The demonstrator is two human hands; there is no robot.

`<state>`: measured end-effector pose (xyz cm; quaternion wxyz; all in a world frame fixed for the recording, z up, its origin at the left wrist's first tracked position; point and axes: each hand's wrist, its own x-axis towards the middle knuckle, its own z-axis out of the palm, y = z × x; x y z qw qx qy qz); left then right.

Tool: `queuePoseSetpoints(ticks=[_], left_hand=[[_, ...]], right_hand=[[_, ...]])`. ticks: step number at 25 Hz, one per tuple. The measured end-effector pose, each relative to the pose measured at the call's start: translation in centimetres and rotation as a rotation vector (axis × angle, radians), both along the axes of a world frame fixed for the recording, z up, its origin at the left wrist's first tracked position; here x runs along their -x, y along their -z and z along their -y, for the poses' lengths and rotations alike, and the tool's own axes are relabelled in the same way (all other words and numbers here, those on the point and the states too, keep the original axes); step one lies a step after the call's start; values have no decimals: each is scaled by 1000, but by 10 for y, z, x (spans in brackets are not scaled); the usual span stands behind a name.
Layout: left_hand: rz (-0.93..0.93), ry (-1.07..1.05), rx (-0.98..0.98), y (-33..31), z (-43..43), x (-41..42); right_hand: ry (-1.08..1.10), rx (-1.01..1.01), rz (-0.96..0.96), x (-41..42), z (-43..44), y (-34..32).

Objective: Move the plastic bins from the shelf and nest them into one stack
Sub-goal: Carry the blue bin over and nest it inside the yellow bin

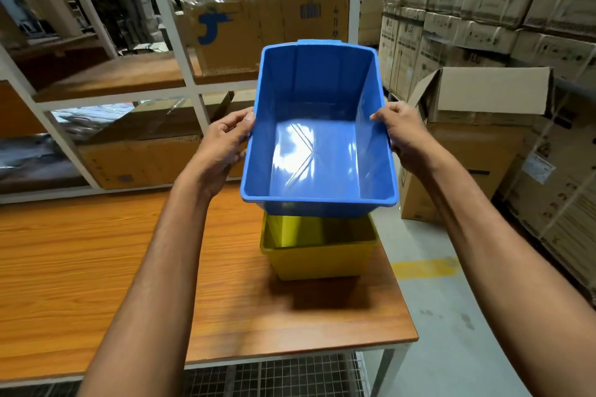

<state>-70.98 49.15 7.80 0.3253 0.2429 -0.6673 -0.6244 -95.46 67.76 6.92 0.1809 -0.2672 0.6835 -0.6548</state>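
I have both hands on the blue bin [317, 145], one on each long side. My left hand [222, 148] grips the left rim with the thumb hooked over the top edge and the fingers wrapped under the outside wall; my right hand [403, 135] does the same on the right rim, thumb on the lip, fingers behind. The bin is off the table, held open side up and tilted a little toward me, so I look straight down onto its glossy, empty floor.

Directly beneath it sits the yellow bin [317, 251], upright on the wooden table [96, 251] near the table's right edge. The blue bin's near lower edge overlaps the yellow one's open mouth from where I look — whether it has entered it or merely hangs above, I cannot tell. Only the yellow bin's front wall and part of its inside show.

Behind the table stands the white-framed shelf [180, 51] with wood-toned boards; a wrapped cardboard box [264, 29] with a blue logo rests on its upper board, and more wrapped cartons lie on the level below. To my right, on the grey floor, an open cardboard carton [477, 145] stands in front of a tall wall of stacked boxes [483, 3].
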Motion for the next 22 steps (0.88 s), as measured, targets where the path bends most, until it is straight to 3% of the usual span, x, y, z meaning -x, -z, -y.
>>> queuePoseSetpoints(ticks=[5,10,12,15,17,19,22], left_hand=[[-146,-474,-77,10,-14,10],[-246,-288,-251,26,-54,31],[-265,-344,-216,23,-60,38],[-292,-410,-78,17,-63,36],[-291,-405,9,12,-65,32],[-296,-360,45,8,-69,28],[-310,-253,107,6,-75,25]], right_hand=[[114,204,73,-18,-5,5],[172,295,163,-25,-6,17],[144,269,190,-26,-10,22],[219,70,152,-25,-26,20],[448,-46,-6,-25,-39,15],[576,-98,-281,-32,-46,4],[455,2,-762,-44,-38,-20]])
